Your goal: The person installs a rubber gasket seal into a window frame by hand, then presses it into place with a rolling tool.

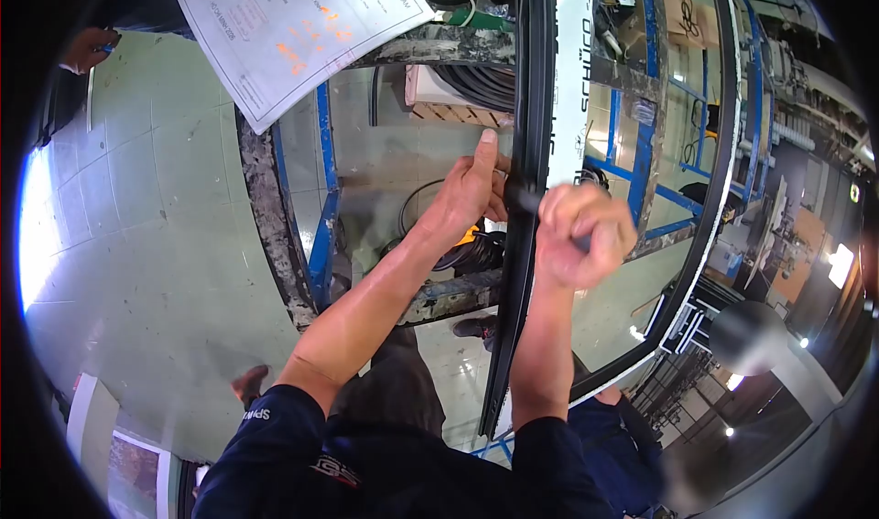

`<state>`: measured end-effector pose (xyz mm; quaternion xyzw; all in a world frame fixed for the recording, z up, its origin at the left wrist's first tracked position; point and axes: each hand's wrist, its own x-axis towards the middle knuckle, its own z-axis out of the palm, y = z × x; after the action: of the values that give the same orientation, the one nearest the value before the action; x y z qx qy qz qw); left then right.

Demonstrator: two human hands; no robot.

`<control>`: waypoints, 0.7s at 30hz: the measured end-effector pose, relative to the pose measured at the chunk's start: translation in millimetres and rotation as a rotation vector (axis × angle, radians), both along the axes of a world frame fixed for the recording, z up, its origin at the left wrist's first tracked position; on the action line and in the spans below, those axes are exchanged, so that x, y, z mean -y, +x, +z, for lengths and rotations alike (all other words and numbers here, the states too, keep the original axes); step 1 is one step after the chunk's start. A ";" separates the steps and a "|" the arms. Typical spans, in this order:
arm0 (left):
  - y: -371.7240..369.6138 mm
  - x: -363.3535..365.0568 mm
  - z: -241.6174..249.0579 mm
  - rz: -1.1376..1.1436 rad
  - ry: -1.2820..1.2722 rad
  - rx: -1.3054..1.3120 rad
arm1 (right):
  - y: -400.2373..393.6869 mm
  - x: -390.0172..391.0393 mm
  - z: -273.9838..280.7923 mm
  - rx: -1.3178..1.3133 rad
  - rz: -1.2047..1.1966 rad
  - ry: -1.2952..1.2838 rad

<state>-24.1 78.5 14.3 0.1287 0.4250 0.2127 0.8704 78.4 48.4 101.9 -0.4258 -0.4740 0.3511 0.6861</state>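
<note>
My left hand (472, 185) is at the left edge of a long black window frame profile (533, 89), its thumb stretched upward and its other fingers curled against the profile. Just to the right, my right hand (586, 235) is closed in a fist around a dark tool (526, 198). The tool's end points left onto the black profile, near my left fingers. Motion smears both tool and fist, so its exact kind does not show. White protective film (572, 80) with black lettering covers the strip beside the profile.
A printed sheet (302, 34) with orange handwriting lies at the upper left. Blue-legged work stands (325, 235) support the frame. Below it are coiled black gasket (472, 84) and a carton (449, 112). Another person (623, 455) is at the lower right; another person's hand (89, 50) shows at far left.
</note>
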 end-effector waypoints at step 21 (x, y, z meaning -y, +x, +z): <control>-4.1 0.7 -5.1 -0.022 0.055 0.082 | 4.0 -70.1 0.4 0.350 -0.154 0.208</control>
<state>-28.2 77.8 9.2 0.1484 0.3817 0.2199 0.8854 82.4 118.5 102.4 -0.4420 -0.5856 0.1677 0.6584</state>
